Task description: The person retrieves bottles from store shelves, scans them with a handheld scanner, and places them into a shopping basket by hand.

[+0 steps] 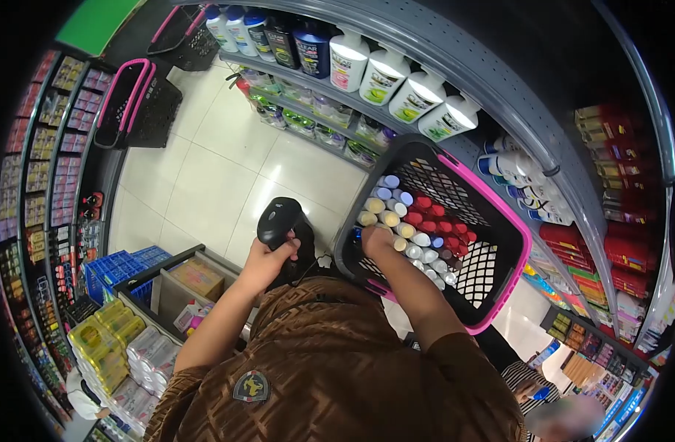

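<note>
My left hand (275, 254) is wrapped round the grip of a black handheld barcode scanner (281, 215), held in front of my body. My right hand (377, 240) reaches down inside a black shopping basket with a pink edge (505, 291). Its fingertips are hidden, so its grip does not show. Close to it stand upright bottles with cream caps (389, 219), pale blue caps (388, 182), red caps (423, 202) and white caps (421, 239). A small dark blue item (356, 234) sits beside the hand, partly hidden.
Shampoo bottles (385, 77) line the shelf ahead, above bagged packs (300, 121). Two more black baskets with pink handles (157, 110) stand at the far left. Blue crates (116, 274) and wrapped can packs (105, 339) are at lower left. Another person's striped sleeve (518, 379) shows at lower right.
</note>
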Available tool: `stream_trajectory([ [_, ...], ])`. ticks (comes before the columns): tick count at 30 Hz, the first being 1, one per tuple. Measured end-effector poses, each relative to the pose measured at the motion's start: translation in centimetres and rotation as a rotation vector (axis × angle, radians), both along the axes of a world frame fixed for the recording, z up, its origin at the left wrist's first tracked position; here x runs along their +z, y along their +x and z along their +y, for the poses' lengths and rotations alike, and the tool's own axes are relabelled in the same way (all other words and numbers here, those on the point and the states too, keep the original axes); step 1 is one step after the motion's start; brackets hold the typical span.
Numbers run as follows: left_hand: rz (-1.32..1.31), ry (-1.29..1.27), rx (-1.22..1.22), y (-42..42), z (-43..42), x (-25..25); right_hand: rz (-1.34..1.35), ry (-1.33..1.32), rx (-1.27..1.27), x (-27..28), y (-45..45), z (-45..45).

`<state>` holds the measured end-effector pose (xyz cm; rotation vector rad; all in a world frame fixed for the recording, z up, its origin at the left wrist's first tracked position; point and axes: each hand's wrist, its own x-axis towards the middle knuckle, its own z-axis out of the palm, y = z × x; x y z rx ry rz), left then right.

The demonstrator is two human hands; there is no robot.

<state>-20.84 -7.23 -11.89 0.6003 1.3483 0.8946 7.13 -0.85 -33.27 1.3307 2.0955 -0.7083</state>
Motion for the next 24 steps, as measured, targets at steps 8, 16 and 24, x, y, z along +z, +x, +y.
stream_trajectory([
  [8, -0.005, -0.015, 0.000, -0.4, 1.2, 0.4, 0.178, 0.049, -0.122, 10.1, 1.3, 1.6],
  [16, -0.083, 0.119, -0.141, 4.0, 3.7, 2.1, 1.057, -0.221, -0.668, 29.9, 9.7, 0.6],
  [24, -0.328, 0.294, -0.497, 7.3, 2.8, 6.1, 1.356, -0.139, -1.029, 32.0, 6.9, -0.2],
])
